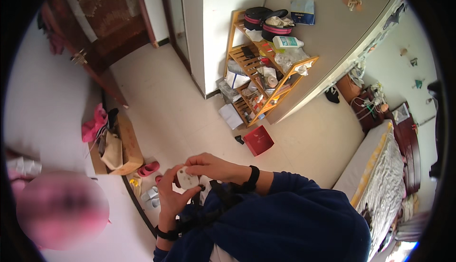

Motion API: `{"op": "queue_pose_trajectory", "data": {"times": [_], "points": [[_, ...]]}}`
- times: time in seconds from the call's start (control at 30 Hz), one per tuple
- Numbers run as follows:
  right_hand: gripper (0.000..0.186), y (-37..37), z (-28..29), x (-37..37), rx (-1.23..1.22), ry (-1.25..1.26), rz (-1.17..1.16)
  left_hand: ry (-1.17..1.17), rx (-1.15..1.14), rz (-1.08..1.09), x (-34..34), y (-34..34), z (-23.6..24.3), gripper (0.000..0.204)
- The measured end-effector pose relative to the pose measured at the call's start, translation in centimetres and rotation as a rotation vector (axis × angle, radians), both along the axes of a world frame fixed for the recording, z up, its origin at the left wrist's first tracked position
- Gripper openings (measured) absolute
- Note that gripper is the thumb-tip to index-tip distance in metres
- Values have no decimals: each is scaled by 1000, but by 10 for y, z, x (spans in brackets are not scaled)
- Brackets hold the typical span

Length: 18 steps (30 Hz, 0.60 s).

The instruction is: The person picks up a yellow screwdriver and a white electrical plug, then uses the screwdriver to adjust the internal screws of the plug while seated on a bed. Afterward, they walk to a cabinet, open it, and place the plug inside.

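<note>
Device (189,180) is between both hands, almost square, so long axis is unclear. Left hand (172,191), half curled, holds it from left; right hand (209,165), bent, touches far edge, grip uncertain.

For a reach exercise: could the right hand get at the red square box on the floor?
Probably not without bending: the right hand touches a small white rounded device, and the red square box lies on the floor well below.
</note>
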State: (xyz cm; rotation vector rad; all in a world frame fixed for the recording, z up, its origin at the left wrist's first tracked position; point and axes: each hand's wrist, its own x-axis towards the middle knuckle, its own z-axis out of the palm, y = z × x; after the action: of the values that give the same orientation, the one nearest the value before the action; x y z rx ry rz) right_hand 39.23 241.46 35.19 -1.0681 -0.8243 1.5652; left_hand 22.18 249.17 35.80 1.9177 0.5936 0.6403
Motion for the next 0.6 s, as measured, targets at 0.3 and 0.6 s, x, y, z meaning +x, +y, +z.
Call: {"op": "queue_pose_trajectory", "data": {"times": [0.3,0.6], "points": [[22,180,-16,94,39,-199,-432,-138,316,125,128,191,-17,45],[49,400,25,219,197,-74,-189,-335,-126,309,229,398,10,22]]}}
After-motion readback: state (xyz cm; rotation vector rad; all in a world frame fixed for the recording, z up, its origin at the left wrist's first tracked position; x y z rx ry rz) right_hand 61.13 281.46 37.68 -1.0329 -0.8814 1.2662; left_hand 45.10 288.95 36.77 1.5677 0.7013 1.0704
